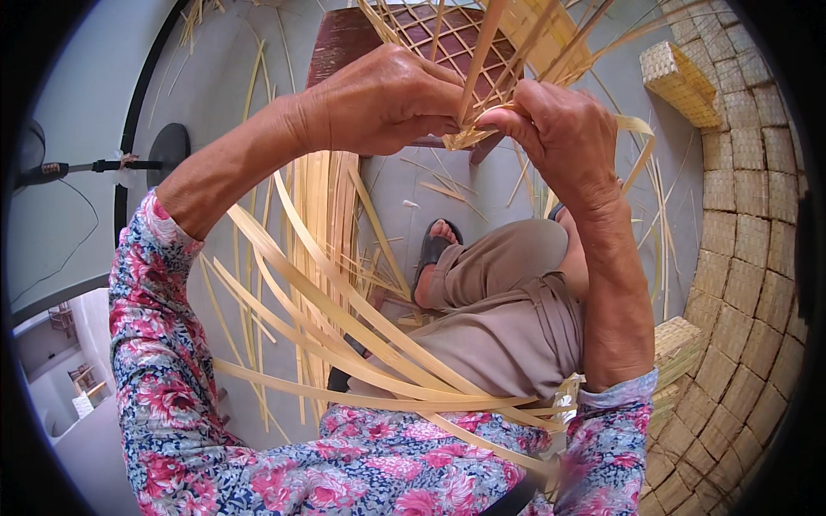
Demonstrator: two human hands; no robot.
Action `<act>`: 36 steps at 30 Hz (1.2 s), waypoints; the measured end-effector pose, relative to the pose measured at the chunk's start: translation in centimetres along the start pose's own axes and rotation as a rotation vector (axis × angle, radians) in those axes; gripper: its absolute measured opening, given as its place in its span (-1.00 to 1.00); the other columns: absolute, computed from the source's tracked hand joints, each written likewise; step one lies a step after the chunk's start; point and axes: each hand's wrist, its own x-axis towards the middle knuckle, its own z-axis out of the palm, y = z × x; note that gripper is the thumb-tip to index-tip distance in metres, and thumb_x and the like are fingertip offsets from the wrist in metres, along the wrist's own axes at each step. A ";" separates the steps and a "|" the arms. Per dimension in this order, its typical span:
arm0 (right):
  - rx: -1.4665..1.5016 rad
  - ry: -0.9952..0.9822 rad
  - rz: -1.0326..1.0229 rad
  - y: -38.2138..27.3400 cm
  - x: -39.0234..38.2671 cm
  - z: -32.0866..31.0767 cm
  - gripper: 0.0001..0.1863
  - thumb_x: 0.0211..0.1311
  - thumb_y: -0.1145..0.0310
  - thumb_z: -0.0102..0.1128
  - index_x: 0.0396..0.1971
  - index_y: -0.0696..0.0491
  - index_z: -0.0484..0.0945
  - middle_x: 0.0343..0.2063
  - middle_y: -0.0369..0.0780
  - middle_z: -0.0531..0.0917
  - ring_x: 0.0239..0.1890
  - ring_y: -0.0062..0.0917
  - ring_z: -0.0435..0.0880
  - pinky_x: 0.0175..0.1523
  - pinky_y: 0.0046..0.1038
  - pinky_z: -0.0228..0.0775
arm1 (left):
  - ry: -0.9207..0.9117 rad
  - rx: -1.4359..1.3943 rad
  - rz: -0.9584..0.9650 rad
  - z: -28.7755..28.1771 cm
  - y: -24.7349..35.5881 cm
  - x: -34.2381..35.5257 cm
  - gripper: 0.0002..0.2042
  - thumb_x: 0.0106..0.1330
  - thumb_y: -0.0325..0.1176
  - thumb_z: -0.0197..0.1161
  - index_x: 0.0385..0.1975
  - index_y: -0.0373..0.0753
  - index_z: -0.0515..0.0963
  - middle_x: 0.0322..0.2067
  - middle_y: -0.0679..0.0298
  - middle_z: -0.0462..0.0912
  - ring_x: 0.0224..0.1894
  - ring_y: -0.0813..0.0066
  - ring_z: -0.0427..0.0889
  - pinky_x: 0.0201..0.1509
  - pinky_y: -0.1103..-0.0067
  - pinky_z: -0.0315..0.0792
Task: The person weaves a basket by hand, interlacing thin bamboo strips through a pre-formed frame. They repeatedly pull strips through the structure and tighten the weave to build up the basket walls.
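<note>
Between left hand (387,101) and right hand (564,133), the woven lattice (480,56) is pinched.

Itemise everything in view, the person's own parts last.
Open-lattice weave: one, straw, top centre
Wooden stool or bench: one, dark red, behind weave
Lap strips: several, straw, lower centre
Long strips: many, straw, left of centre
Floor: one, grey, throughout
Scattered strips: many, straw, on floor
Woven block: one, yellow, upper right
Stacked woven blocks: many, straw-brown, right side
Round base: one, dark grey, left
Pale panel: one, blue-grey, far left
Sandals: two, black, centre, one mostly hidden
Trousers: one pair, grey-brown, centre
Floral shirt: one, blue-pink, bottom
Left fingers: one set, bare, pinching weave
Right fingers: one set, bare, pinching weave
</note>
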 end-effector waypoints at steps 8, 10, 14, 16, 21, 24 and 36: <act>-0.030 0.059 -0.085 0.2 0.6 -0.3 -0.44 0.19 -0.26 0.17 -0.59 -0.01 0.45 -0.69 -0.22 0.55 -0.57 -0.24 0.60 -0.38 -0.24 0.41 | -0.078 0.043 0.022 -1.4 -0.6 0.8 -0.86 0.27 -0.45 0.35 -0.20 -0.26 0.62 -0.32 0.20 0.66 -0.26 0.17 0.70 -0.17 0.38 0.56; -0.019 0.052 -0.028 -0.1 0.7 -0.1 -0.47 0.21 -0.22 0.19 -0.58 -0.01 0.46 -0.67 -0.23 0.56 -0.55 -0.24 0.61 -0.36 -0.24 0.41 | -0.014 0.031 -0.081 -1.5 -0.2 0.3 -0.85 0.26 -0.44 0.37 -0.20 -0.27 0.62 -0.30 0.18 0.68 -0.24 0.16 0.70 -0.14 0.40 0.56; 0.035 0.082 0.050 -0.7 2.2 0.0 -0.59 0.21 -0.07 0.29 -0.52 -0.02 0.50 -0.58 -0.27 0.62 -0.45 -0.30 0.65 -0.23 -0.25 0.40 | 0.267 -0.089 -0.370 -0.7 0.8 0.5 -0.87 0.26 -0.50 0.41 -0.24 -0.35 0.64 -0.25 0.20 0.73 -0.22 0.44 0.76 -0.15 0.55 0.64; 0.066 0.123 0.041 -1.2 3.2 -0.4 -0.77 0.19 0.15 0.38 -0.38 -0.03 0.57 -0.49 -0.25 0.65 -0.33 -0.34 0.67 -0.09 -0.27 0.35 | 0.444 -0.224 -0.497 0.2 0.6 0.5 -0.91 0.29 -0.54 0.39 -0.26 -0.39 0.67 -0.26 0.24 0.72 -0.25 0.60 0.73 -0.23 0.65 0.68; 0.275 0.315 0.262 -1.0 3.0 -0.3 -0.84 0.26 0.39 0.27 -0.18 0.03 0.60 -0.31 -0.18 0.66 -0.32 -0.30 0.66 -0.07 -0.28 0.42 | 0.640 -0.293 -0.562 1.2 -1.3 0.3 -0.93 0.22 -0.49 0.42 -0.38 -0.35 0.69 -0.47 0.30 0.65 -0.46 0.65 0.61 -0.42 0.66 0.49; 0.974 0.166 0.764 0.6 1.7 2.0 -0.84 0.34 0.43 0.17 -0.12 0.09 0.55 -0.21 -0.16 0.69 -0.27 -0.34 0.69 -0.06 -0.30 0.52 | 0.623 -0.285 -0.553 0.8 -1.5 0.1 -0.94 0.22 -0.52 0.40 -0.39 -0.36 0.68 -0.46 0.32 0.65 -0.44 0.70 0.59 -0.42 0.68 0.48; 2.137 0.353 0.862 4.2 2.1 1.5 -0.76 0.49 0.16 0.13 -0.17 0.04 0.56 -0.29 -0.18 0.75 -0.28 -0.49 0.73 -0.20 -0.46 0.63 | 0.746 -0.326 -0.482 3.5 -2.1 0.4 -0.92 0.23 -0.50 0.45 -0.36 -0.34 0.69 -0.42 0.33 0.60 -0.39 0.66 0.58 -0.35 0.69 0.53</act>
